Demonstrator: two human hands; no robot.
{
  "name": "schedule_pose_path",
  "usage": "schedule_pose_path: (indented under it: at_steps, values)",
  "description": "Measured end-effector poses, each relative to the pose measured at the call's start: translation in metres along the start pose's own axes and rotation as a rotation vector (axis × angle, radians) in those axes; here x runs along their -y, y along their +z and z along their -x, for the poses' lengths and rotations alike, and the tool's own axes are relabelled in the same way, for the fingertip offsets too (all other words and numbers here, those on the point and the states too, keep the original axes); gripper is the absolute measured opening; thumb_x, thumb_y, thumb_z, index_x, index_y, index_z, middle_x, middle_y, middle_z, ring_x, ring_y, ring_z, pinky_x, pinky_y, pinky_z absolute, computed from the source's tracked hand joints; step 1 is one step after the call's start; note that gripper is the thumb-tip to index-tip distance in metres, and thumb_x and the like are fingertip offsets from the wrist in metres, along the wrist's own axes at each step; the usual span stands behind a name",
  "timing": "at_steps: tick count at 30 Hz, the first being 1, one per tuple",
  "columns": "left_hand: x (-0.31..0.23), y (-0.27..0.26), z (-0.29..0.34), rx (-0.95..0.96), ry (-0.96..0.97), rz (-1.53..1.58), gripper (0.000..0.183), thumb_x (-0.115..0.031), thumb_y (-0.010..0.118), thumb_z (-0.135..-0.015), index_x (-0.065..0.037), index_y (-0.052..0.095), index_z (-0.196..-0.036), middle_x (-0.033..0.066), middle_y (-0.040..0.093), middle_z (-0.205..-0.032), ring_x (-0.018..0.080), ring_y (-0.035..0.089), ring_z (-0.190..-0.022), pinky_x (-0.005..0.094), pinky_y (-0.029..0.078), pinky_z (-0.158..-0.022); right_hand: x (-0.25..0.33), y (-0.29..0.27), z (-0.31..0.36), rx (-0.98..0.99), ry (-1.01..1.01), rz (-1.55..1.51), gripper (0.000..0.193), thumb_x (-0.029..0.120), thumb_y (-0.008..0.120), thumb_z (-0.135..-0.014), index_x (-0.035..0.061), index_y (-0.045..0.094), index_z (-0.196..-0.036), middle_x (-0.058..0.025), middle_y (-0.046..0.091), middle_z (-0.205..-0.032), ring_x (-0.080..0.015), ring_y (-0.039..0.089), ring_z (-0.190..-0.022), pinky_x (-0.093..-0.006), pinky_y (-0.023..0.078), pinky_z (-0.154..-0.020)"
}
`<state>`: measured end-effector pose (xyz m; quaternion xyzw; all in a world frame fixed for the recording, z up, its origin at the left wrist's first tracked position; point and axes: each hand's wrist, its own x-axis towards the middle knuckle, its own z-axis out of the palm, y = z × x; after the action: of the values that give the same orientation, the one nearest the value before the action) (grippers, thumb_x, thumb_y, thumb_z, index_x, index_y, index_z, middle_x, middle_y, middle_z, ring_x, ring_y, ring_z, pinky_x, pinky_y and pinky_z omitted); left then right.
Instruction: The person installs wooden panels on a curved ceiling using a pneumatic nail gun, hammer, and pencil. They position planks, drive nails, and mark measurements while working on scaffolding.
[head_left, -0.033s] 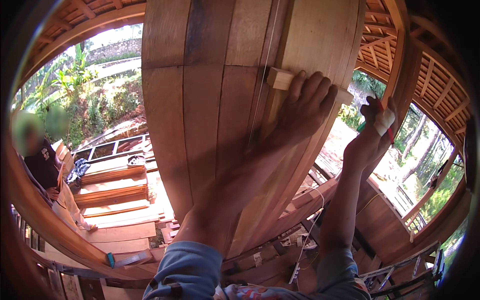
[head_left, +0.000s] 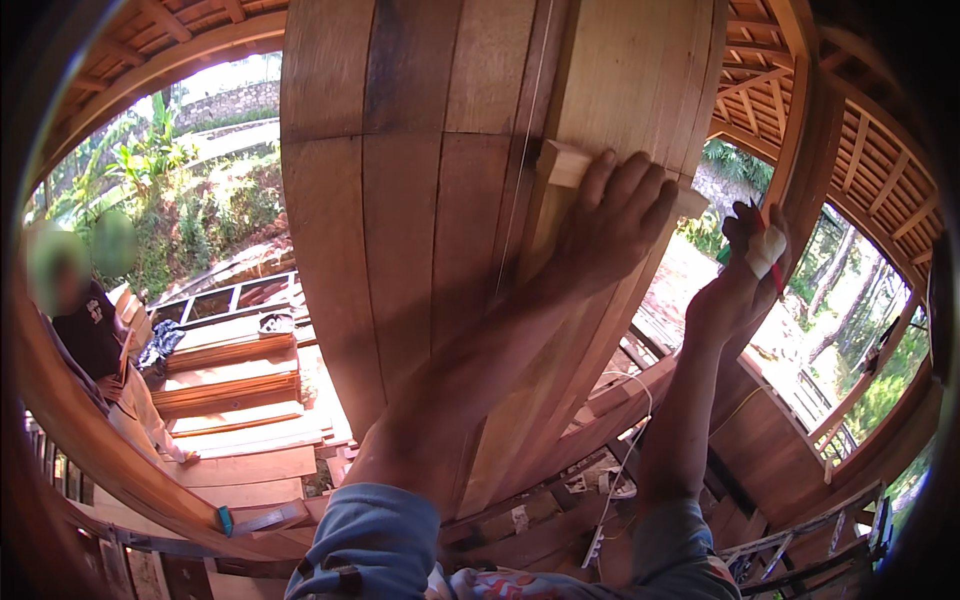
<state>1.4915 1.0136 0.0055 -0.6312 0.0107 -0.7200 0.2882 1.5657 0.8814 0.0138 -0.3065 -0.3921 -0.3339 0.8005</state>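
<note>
A tall wooden panel [head_left: 400,220] made of several joined boards stands in front of me. My left hand [head_left: 615,215] is closed over a short pale wooden block [head_left: 567,163], pressing it crosswise against the lighter board [head_left: 635,80] on the panel's right side. The block's far end shows past my fingers at the board's right edge. To the right, apart from the panel, my right hand [head_left: 752,245] is closed around a slim red stick like a pencil [head_left: 777,275]. Something whitish covers part of that hand, and a small green piece shows beside it.
A taut white line [head_left: 520,160] runs down the panel. Stacked planks [head_left: 230,385] lie at lower left, near a person [head_left: 95,340] standing there. A wooden post [head_left: 800,170] rises on the right. A white cable [head_left: 625,450] hangs below, and a metal ladder-like frame [head_left: 800,540] is at lower right.
The wooden block and my left hand have shifted slightly down and to the right along the board. My right hand, still holding the red stick, has turned a little.
</note>
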Motion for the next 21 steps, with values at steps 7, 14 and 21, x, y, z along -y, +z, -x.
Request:
schedule_pose_path:
  at_steps: [7, 14, 21]
  values:
    - [-0.06, -0.032, 0.018, -0.01, 0.081, 0.036, 0.028, -0.027, 0.06, -0.093, -0.013, 0.07, -0.115, 0.0037, 0.064, -0.122, 0.0232, 0.055, -0.128, 0.0532, 0.026, -0.119, -0.009, -0.04, 0.021, -0.24, 0.2, -0.075, 0.054, 0.043, 0.046, -0.106, -0.0045, 0.053, -0.131, -0.0184, 0.063, -0.118, -0.0252, 0.063, -0.108, -0.0389, 0.051, -0.096]
    - [-0.104, -0.086, 0.01, 0.089, 0.035, 0.118, 0.027, -0.024, 0.069, -0.084, -0.015, 0.072, -0.109, 0.0023, 0.064, -0.109, 0.0185, 0.064, -0.112, 0.0536, 0.023, -0.117, 0.023, -0.043, 0.023, -0.387, 0.463, -0.029, 0.044, 0.04, 0.048, -0.1, -0.002, 0.06, -0.108, -0.0112, 0.061, -0.095, -0.022, 0.062, -0.089, -0.0386, 0.054, -0.081]
    - [-0.09, -0.188, -0.02, 0.55, -0.294, 0.664, 0.04, -0.021, 0.075, -0.083, -0.003, 0.067, -0.118, 0.012, 0.067, -0.108, 0.0257, 0.066, -0.103, 0.0458, 0.049, -0.096, 0.005, -0.062, 0.033, -0.167, 0.411, -0.444, 0.025, 0.027, 0.064, -0.095, 0.004, 0.059, -0.101, -0.0069, 0.061, -0.078, -0.0168, 0.059, -0.06, -0.0276, 0.045, -0.049]
